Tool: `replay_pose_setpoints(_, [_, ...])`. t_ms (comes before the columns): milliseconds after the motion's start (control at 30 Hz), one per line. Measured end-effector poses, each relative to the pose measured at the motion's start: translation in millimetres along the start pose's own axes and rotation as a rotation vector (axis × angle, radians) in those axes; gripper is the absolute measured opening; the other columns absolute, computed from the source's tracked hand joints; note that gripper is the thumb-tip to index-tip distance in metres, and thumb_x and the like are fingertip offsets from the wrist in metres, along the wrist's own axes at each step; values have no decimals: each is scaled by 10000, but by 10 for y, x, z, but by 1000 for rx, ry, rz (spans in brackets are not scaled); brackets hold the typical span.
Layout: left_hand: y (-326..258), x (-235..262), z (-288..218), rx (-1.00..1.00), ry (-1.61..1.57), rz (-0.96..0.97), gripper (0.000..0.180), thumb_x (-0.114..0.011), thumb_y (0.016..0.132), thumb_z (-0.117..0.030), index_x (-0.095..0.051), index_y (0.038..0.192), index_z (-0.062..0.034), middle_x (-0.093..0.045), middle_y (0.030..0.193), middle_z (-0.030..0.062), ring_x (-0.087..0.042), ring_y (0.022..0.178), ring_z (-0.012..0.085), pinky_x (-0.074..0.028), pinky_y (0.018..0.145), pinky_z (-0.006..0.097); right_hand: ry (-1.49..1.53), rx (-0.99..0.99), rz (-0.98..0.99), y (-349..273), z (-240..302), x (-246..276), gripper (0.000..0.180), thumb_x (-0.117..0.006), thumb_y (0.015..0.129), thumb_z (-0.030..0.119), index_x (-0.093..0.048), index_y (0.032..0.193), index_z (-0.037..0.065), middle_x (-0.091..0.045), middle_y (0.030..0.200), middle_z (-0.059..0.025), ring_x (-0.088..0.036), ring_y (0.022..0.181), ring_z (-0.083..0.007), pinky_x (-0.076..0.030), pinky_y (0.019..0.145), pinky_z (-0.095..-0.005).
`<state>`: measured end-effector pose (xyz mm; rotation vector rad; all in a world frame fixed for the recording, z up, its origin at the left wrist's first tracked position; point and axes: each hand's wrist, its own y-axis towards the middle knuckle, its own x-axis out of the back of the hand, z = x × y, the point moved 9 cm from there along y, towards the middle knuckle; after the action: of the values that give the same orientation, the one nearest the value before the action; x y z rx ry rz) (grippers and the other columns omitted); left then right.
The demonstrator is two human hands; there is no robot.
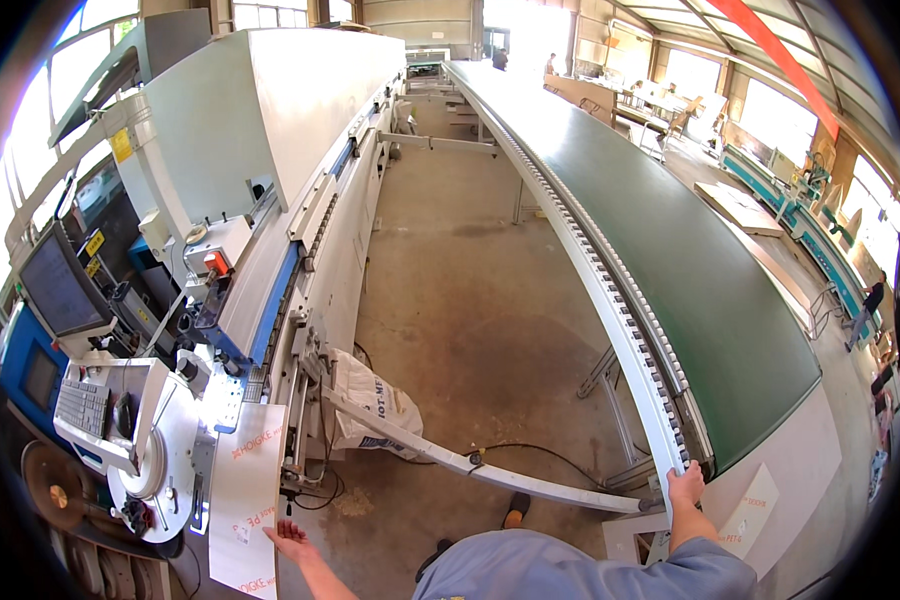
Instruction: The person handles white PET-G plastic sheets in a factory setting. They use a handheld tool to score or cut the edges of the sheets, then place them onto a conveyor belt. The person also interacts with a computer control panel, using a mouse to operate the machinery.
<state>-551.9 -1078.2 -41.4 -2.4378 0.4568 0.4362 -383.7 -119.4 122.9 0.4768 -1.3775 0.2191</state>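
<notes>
A panel (242, 500) lies beside the open left hand (292, 541), a rail (656, 420) under the right hand (685, 486), whose grip is unclear.

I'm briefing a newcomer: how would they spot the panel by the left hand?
Find the long white machine at left. At its near end, beside the open left hand, lies a narrow pale panel. Unlike the round white base nearby, it's straight-edged with red print.
</notes>
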Motion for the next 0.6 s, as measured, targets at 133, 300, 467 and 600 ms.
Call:
replay_pose_setpoints(133, [-36, -24, -8, 2, -3, -12, 523, -599, 877, -639, -642, 908, -118, -642, 766, -39, -554, 619, 60, -387, 501, 182, -14, -7, 9, 0, 1, 3, 493, -725, 756, 335, -522, 1090, 35, -620, 1053, -168, -605, 1020, -354, -475, 879, -468])
replay_pose_setpoints(300, [-62, -40, -15, 0, -12, -13, 515, -601, 881, -629, -641, 900, -116, -645, 761, -36, -558, 614, 62, -387, 498, 180, -17, 1, -9, 28, -52, -51, 499, -725, 759, 348, -521, 1089, 35, -621, 1052, -172, -609, 1016, -356, -479, 880, -467])
replay_pose_setpoints(467, [-22, -16, -8, -3, -23, -6, 519, -620, 872, -623, -644, 893, -105, -647, 750, -22, -566, 613, 72, -408, 499, 192, -9, -8, -2, 28, -25, -44, 491, -728, 759, 347, -519, 1078, 37, -621, 1053, -174, -605, 1028, -359, -476, 887, -469])
replay_pose_setpoints(600, [-47, -44, -8, 0, -28, -1, 520, -616, 875, -622, -642, 896, -104, -648, 754, -22, -564, 611, 69, -408, 495, 192, -6, -10, 3, 19, -39, -42, 489, -730, 758, 345, -516, 1075, 41, -620, 1056, -174, -602, 1031, -362, -472, 890, -473])
